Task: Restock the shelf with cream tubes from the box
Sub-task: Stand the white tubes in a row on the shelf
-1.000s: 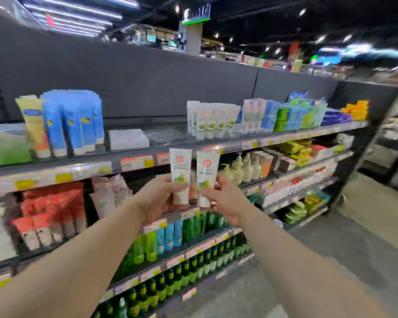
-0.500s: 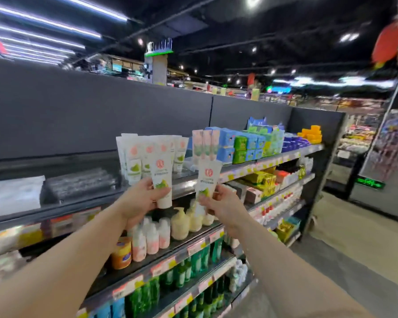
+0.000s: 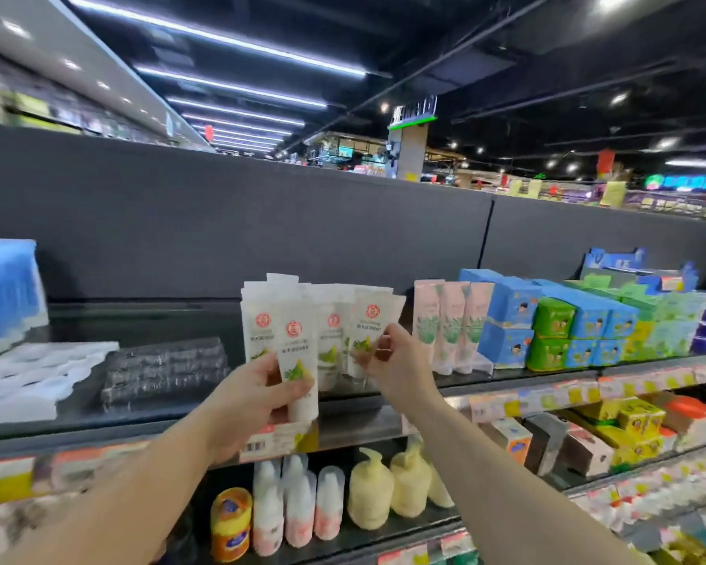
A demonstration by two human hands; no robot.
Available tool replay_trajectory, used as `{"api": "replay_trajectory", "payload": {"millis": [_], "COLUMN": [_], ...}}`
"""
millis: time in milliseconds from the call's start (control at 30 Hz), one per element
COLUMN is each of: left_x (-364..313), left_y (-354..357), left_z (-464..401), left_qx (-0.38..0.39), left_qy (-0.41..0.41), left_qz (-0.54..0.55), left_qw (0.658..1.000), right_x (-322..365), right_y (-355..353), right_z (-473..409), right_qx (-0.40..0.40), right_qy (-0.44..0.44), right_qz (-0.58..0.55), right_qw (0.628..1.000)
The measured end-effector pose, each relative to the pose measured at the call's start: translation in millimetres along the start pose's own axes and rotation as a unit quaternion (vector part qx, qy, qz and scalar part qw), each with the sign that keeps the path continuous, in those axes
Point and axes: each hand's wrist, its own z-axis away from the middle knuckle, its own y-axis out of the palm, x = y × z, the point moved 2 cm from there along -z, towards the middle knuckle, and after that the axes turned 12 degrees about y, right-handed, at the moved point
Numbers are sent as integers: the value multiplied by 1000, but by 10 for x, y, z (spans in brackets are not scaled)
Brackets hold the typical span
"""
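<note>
Both hands have risen to the top shelf (image 3: 526, 385) since half a second ago. Left hand (image 3: 253, 405) grips a cream tube (image 3: 298, 373) upright, fingers curled round its lower half, just before the row of like tubes (image 3: 331, 332) standing on the shelf. Right hand (image 3: 392, 360) pinches a second tube (image 3: 369, 324) at that row. Beside them lie a white tray (image 3: 29, 377) and a clear tray (image 3: 164, 369), what they hold unclear.

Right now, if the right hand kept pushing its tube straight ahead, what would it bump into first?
Most likely the row of white cream tubes already standing on the top shelf. The right hand pinches a matching tube right at that row; depth is unclear, so it may already be touching them.
</note>
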Motion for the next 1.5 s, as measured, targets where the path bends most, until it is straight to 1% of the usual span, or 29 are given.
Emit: {"api": "replay_trajectory", "payload": {"millis": [167,233,333,467,600,667,767,833,867,967,1000,1100,1133,1267,1300,1333,1367,1433,1467,1500], "left_x": [-37,-31,14,54,65,78,74,60,53,-1,-22,-70,-78,-100,-105,-106,-106,-97,-83,-62], "left_y": [164,252,397,543,558,562,592,630,653,728,760,887,929,1017,1000,947,870,680,588,498], "left_z": [63,84,124,196,202,184,141,95,67,-23,-59,-170,-206,-290,-279,-263,-241,-160,-113,-63], "left_qx": [-75,-94,-112,-124,-149,-155,-152,-161,-170,-183,-178,-156,-149,-131,-135,-151,-173,-219,-241,-265], "left_qy": [-12,-16,-20,-21,-25,-32,-37,-35,-32,-12,-4,9,10,10,13,28,51,93,103,110], "left_qz": [0,4,15,6,8,1,-17,-15,-12,-31,-33,-7,-8,12,2,-37,-99,-241,-297,-331], "left_qw": [997,995,993,992,988,987,988,986,985,983,984,988,989,991,991,987,979,941,918,899], "right_x": [-163,-176,-198,-200,-193,-190,-173,-182,-175,-200,-201,-209,-205,-185,-192,-195,-199,-227,-248,-275], "right_y": [34,3,-6,-19,-1,15,17,-19,-74,-310,-385,-438,-435,-485,-510,-545,-578,-608,-600,-578], "right_z": [-175,-224,-284,-303,-356,-364,-359,-355,-327,-180,-118,31,42,-48,-76,-97,-127,-198,-228,-257], "right_qx": [67,95,109,142,151,157,165,176,168,90,97,242,255,224,214,197,174,131,118,110], "right_qy": [-51,-76,-112,-113,-89,-66,-55,-40,-37,-66,-86,-120,-122,-94,-90,-83,-75,-63,-58,-54], "right_qz": [56,57,71,78,147,135,134,94,68,-5,-12,25,26,3,5,5,-2,-11,-8,-5], "right_qw": [995,991,985,980,973,976,976,979,983,994,991,963,959,970,973,977,982,989,991,992]}}
